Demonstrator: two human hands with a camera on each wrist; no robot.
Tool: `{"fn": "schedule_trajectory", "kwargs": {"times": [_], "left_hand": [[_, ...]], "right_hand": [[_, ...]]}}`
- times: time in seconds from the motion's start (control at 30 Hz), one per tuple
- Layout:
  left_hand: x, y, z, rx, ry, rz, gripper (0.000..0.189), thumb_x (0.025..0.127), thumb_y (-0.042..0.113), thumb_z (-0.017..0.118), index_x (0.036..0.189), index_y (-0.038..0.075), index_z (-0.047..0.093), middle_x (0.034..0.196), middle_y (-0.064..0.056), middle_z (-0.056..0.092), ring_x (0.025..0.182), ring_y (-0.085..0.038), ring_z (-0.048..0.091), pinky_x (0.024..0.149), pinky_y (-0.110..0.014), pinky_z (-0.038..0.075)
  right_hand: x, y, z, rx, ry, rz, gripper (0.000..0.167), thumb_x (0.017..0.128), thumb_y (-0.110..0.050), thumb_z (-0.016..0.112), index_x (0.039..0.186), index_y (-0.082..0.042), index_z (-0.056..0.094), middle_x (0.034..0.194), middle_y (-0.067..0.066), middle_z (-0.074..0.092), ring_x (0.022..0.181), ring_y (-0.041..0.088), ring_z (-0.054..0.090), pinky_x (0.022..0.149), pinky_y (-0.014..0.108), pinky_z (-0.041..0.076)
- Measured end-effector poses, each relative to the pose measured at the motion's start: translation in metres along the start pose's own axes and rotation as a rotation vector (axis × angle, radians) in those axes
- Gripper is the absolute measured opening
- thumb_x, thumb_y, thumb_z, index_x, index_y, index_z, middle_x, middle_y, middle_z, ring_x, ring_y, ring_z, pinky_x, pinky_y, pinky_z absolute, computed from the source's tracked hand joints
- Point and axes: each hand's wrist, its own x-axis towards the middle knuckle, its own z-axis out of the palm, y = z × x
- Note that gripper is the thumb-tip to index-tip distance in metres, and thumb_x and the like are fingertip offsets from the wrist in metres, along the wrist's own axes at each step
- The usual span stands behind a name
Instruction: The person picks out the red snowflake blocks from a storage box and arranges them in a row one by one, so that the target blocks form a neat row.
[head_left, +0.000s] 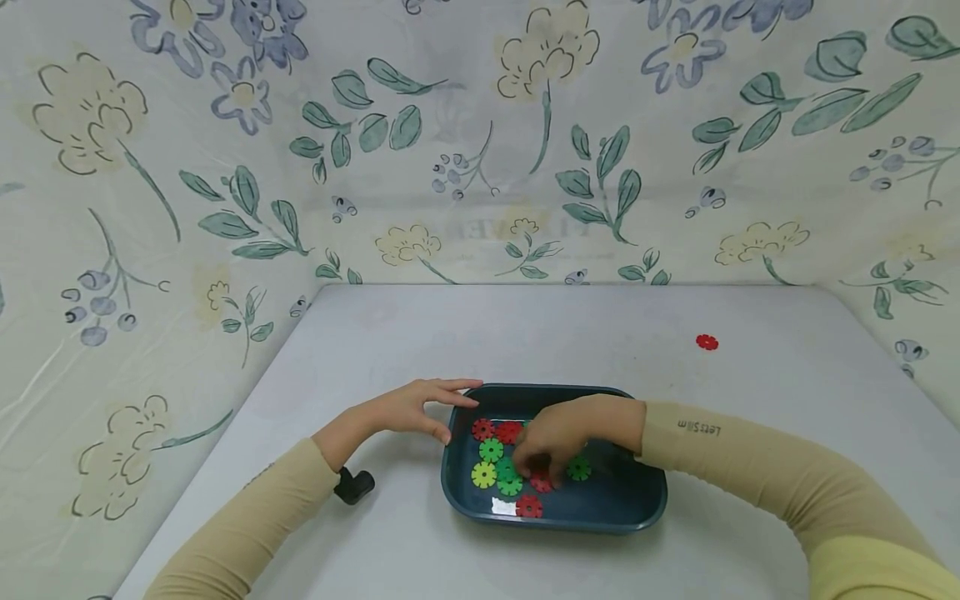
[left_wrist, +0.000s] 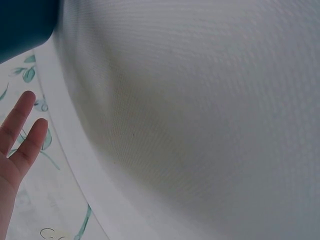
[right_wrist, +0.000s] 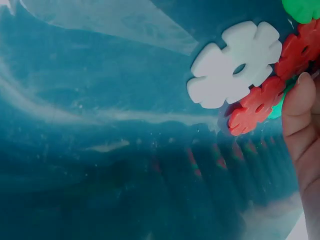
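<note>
A dark blue tray point(head_left: 615, 500) holds several small flower-shaped plastic discs: red point(head_left: 528, 506), green point(head_left: 491, 450) and yellow point(head_left: 483, 475). My right hand point(head_left: 558, 432) reaches down into it, fingers bent among the discs near a red disc point(head_left: 541, 481). Its fingertips are partly hidden, so I cannot tell whether they pinch one. In the right wrist view the thumb point(right_wrist: 301, 107) is beside red and green discs, and a pale, white-looking disc point(right_wrist: 235, 65) lies close by. At the tray's upper left corner, my left hand point(head_left: 412, 408) has its fingers spread and holds nothing.
One red disc point(head_left: 707, 342) lies apart on the white table point(head_left: 480, 333), toward the back right. A small black object point(head_left: 354, 485) sits by the left forearm. Flower-patterned cloth point(head_left: 480, 167) hangs behind and along the sides.
</note>
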Motion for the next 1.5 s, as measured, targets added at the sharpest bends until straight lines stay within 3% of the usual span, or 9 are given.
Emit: {"fn": "schedule_trajectory", "kwargs": {"times": [0.17, 0.37, 0.57, 0.87, 1.07, 1.3, 1.5], "left_hand": [[0.000, 0.000, -0.001, -0.010, -0.005, 0.010, 0.059, 0.076, 0.024, 0.073, 0.129, 0.008, 0.053, 0.148, -0.009, 0.031, 0.136, -0.028, 0.026, 0.104, -0.053, 0.030], [0.000, -0.001, -0.001, -0.003, 0.000, 0.027, 0.058, 0.077, 0.023, 0.073, 0.128, 0.005, 0.053, 0.147, -0.010, 0.031, 0.136, -0.028, 0.027, 0.103, -0.051, 0.031], [0.001, -0.002, -0.001, -0.005, 0.001, 0.022, 0.058, 0.077, 0.022, 0.073, 0.129, 0.006, 0.052, 0.148, -0.010, 0.031, 0.136, -0.028, 0.027, 0.103, -0.052, 0.031], [0.001, 0.000, -0.002, -0.005, -0.002, 0.022, 0.058, 0.076, 0.017, 0.073, 0.128, 0.004, 0.052, 0.148, -0.011, 0.030, 0.136, -0.030, 0.025, 0.104, -0.054, 0.028], [0.001, -0.001, -0.002, -0.005, 0.000, 0.023, 0.058, 0.076, 0.019, 0.073, 0.128, 0.004, 0.052, 0.148, -0.011, 0.030, 0.136, -0.029, 0.025, 0.104, -0.054, 0.028], [0.000, 0.000, -0.002, 0.001, -0.002, 0.005, 0.059, 0.076, 0.025, 0.073, 0.129, 0.007, 0.053, 0.148, -0.010, 0.030, 0.137, -0.029, 0.025, 0.104, -0.054, 0.028], [0.000, 0.000, 0.000, -0.001, -0.002, -0.001, 0.058, 0.076, 0.023, 0.073, 0.129, 0.008, 0.053, 0.148, -0.009, 0.030, 0.137, -0.028, 0.024, 0.104, -0.053, 0.029]], "right_hand": [[0.000, 0.002, 0.000, 0.001, 0.049, -0.033, 0.023, 0.080, -0.023, 0.071, 0.093, -0.021, 0.053, 0.088, -0.011, 0.051, 0.072, 0.003, 0.046, 0.061, 0.014, 0.040], [-0.002, 0.006, -0.004, 0.130, 0.064, -0.018, 0.020, 0.083, -0.016, 0.068, 0.097, -0.021, 0.054, 0.083, -0.010, 0.057, 0.067, 0.002, 0.049, 0.061, 0.013, 0.043], [-0.017, 0.011, -0.022, 0.273, 0.118, 0.005, 0.023, 0.085, -0.009, 0.064, 0.107, -0.014, 0.059, 0.085, -0.005, 0.060, 0.069, 0.002, 0.051, 0.064, 0.014, 0.046], [-0.038, 0.014, -0.040, 0.355, 0.217, -0.034, 0.026, 0.085, -0.010, 0.064, 0.110, -0.006, 0.060, 0.082, -0.002, 0.063, 0.061, 0.000, 0.049, 0.063, 0.017, 0.047], [-0.055, 0.021, -0.046, 0.421, 0.315, -0.016, 0.026, 0.085, -0.009, 0.064, 0.110, -0.004, 0.059, 0.080, -0.004, 0.061, 0.059, 0.002, 0.044, 0.060, 0.019, 0.045], [-0.078, 0.034, -0.046, 0.586, 0.469, -0.054, 0.027, 0.084, -0.007, 0.064, 0.110, -0.001, 0.058, 0.083, 0.002, 0.064, 0.061, 0.007, 0.048, 0.060, 0.021, 0.047], [-0.100, 0.045, -0.045, 0.673, 0.544, 0.000, 0.028, 0.085, -0.007, 0.062, 0.112, 0.001, 0.057, 0.086, 0.007, 0.063, 0.065, 0.011, 0.051, 0.061, 0.021, 0.047]]}}
